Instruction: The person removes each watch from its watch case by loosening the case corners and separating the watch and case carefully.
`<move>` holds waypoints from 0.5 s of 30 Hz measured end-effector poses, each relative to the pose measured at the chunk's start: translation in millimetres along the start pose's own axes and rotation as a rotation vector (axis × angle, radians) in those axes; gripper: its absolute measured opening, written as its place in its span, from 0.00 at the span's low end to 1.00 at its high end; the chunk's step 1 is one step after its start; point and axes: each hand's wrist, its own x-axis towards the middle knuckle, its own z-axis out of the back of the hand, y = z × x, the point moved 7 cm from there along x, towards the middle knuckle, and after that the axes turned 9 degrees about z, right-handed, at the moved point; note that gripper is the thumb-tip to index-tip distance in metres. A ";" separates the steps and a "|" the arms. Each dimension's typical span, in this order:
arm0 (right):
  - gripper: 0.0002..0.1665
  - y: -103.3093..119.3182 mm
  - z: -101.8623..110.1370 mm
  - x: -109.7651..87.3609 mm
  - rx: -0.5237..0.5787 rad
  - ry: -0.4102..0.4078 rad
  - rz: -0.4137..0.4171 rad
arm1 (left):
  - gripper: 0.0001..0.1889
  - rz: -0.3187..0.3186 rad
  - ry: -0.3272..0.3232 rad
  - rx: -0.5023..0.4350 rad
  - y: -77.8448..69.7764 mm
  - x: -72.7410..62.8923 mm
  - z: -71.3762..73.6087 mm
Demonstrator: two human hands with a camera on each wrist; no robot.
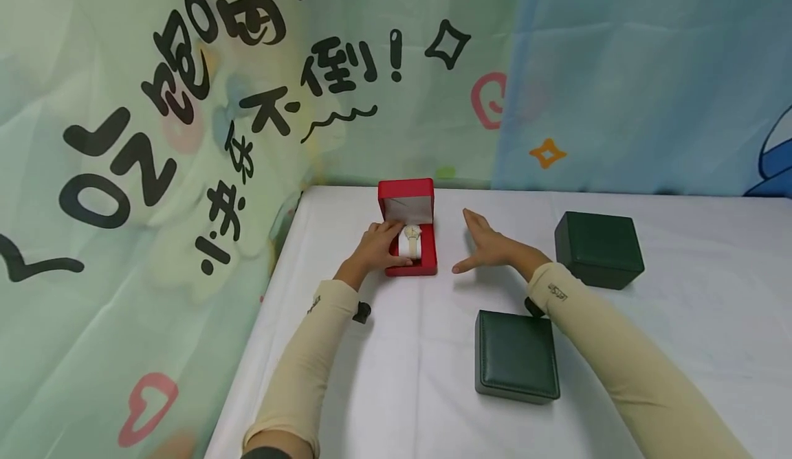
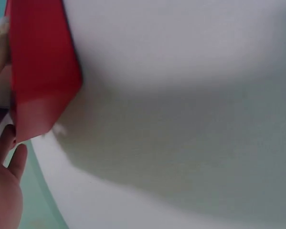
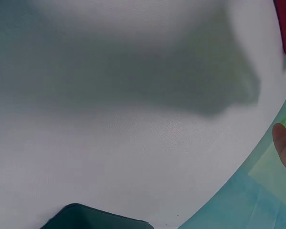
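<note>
A red box (image 1: 428, 268) lies open on the table, its lid raised at the back. Inside sits a wristwatch (image 1: 412, 233) with a pale strap round a white cushion (image 1: 403, 246). My left hand (image 1: 373, 247) reaches in from the left, thumb at the cushion's near end and fingertips at its far end, pinching the watch on its cushion. In the left wrist view, other fingers (image 2: 18, 162) stay outside the red box wall (image 2: 45, 52). My right hand (image 1: 491, 244) hovers right of the box, fingers spread and thumb apart, holding nothing.
A closed dark green box (image 1: 518, 356) lies near my right forearm. Another green box (image 1: 599, 247) stands farther right, beyond that forearm. The white cloth-covered table (image 1: 383, 376) meets a printed fabric backdrop (image 1: 402, 150) at the back and left.
</note>
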 end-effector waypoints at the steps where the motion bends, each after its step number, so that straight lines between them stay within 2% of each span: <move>1: 0.72 0.6 0.3 -0.4 -0.001 -0.001 0.004 | 0.43 0.004 -0.005 0.012 -0.7 -0.1 -0.2; 6: 0.72 2.6 1.5 -1.0 -0.018 -0.003 0.001 | 0.43 0.029 -0.035 0.048 -7.2 1.5 3.1; 12: 0.71 3.6 1.2 -3.3 -0.025 0.000 -0.024 | 0.44 0.059 0.006 0.157 -15.6 3.5 3.5; 15: 0.71 3.6 0.7 -4.8 -0.026 -0.002 -0.028 | 0.43 0.068 0.003 0.188 -17.2 2.6 3.6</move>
